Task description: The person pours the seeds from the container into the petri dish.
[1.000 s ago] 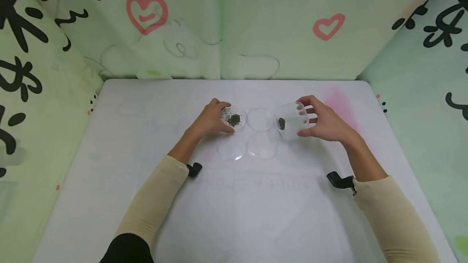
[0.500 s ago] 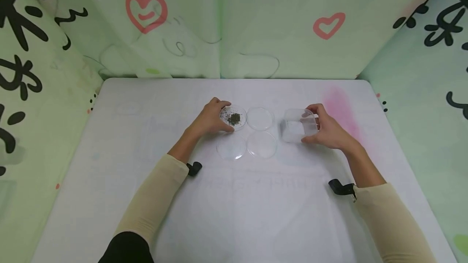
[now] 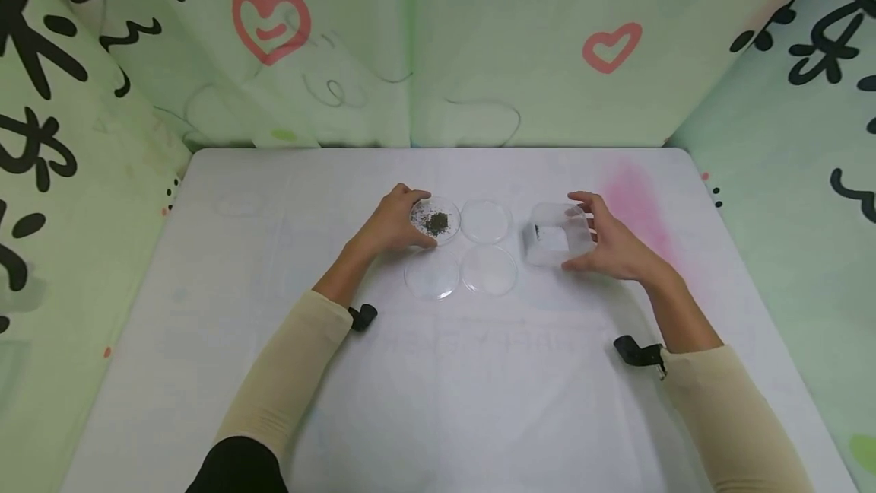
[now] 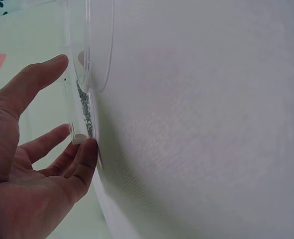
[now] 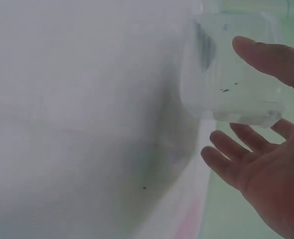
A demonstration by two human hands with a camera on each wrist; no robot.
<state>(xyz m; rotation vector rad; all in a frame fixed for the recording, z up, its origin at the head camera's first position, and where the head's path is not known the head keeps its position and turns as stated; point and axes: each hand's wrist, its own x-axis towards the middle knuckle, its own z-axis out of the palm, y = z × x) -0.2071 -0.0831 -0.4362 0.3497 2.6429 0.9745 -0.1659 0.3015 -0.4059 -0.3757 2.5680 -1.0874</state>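
Observation:
In the head view my left hand (image 3: pixel 391 223) holds a round clear petri dish (image 3: pixel 455 211) between thumb and fingers at its left side. Dark green crumbs (image 3: pixel 436 224) lie heaped in its middle, with finer specks scattered around. The left wrist view shows the fingertips at the rim of this dish. My right hand (image 3: pixel 614 248) is around the right side of a clear square plastic tub (image 3: pixel 547 213), which stands upright on the table. Its fingers are relaxed and spread, with a gap below the tub in the right wrist view. A few dark specks (image 5: pixel 225 90) cling inside the tub.
Three more clear dishes stand close by: one dish (image 3: pixel 486 221) to the right of the filled one, and a left dish (image 3: pixel 432 275) and a right dish (image 3: pixel 489 271) in front. The white table (image 3: pixel 438 394) meets green cloth walls (image 3: pixel 479 52) at its back and sides.
The tub, tilted with a dark clump in it a second ago, has come down upright onto the table. The right fingers have loosened from it. My left hand has stayed at the dish.

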